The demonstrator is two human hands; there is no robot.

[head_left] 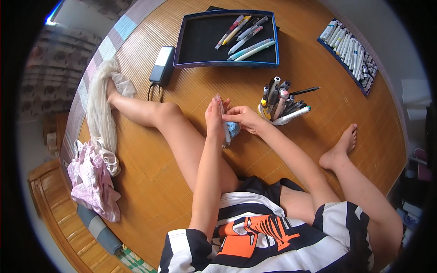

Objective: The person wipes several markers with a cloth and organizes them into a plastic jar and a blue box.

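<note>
My left hand (213, 117) is closed around a slim, translucent whitish pen (220, 103), which stands nearly upright between my hands. The fingers of my right hand (244, 117) pinch at the pen's middle from the right. Just beneath these fingers hangs a small fluffy light-blue cloth (234, 131); it is partly hidden, and I cannot tell which hand bears it. Right of my hands is a round pen holder (284, 120) packed with pens and markers, including a black pencil-like one (306, 90) leaning out to the right.
Beyond my hands lies a shallow blue-edged box (200, 45) with several pens. A tray of white markers (349, 53) sits far right. Left are a dark power bank (163, 66) with a cable, sheer white fabric (101, 98) and pink clothing (93, 179). My legs spread over the bamboo mat (154, 182).
</note>
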